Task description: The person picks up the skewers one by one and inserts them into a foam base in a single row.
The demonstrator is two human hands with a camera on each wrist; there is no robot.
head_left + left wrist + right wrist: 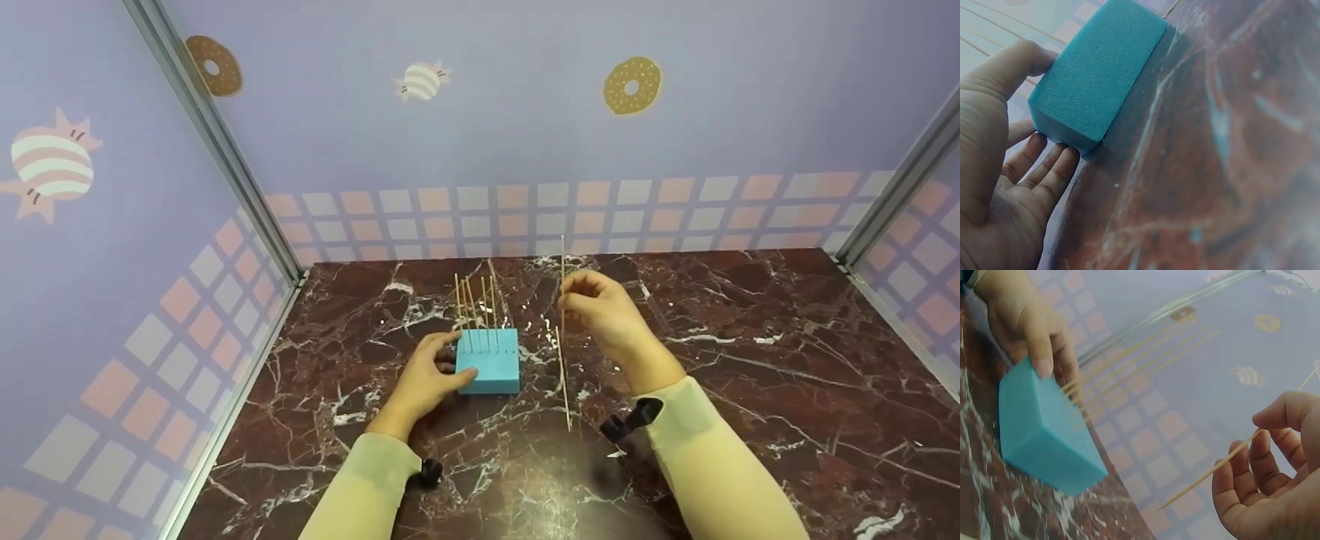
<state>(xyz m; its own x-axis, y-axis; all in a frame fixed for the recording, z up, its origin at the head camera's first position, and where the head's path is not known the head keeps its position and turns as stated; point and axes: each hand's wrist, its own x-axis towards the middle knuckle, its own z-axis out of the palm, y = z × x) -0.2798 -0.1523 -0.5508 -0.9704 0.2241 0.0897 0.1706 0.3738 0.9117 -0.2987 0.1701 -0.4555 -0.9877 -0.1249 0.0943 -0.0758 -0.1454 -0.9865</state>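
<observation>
A light blue foam block rests on the dark marbled table, with several thin wooden skewers standing in its top, some slightly tilted. My left hand holds the block at its left side, thumb on the top near edge and fingers along the side, as the left wrist view also shows. To the right of the block, my right hand pinches one skewer between thumb and fingertips. That skewer is roughly upright in the head view, apart from the block. Another skewer lies on the table between block and right hand.
Small white bits are scattered on the table around the block. Patterned purple walls enclose the table at the back and both sides. Black straps are on the wrists.
</observation>
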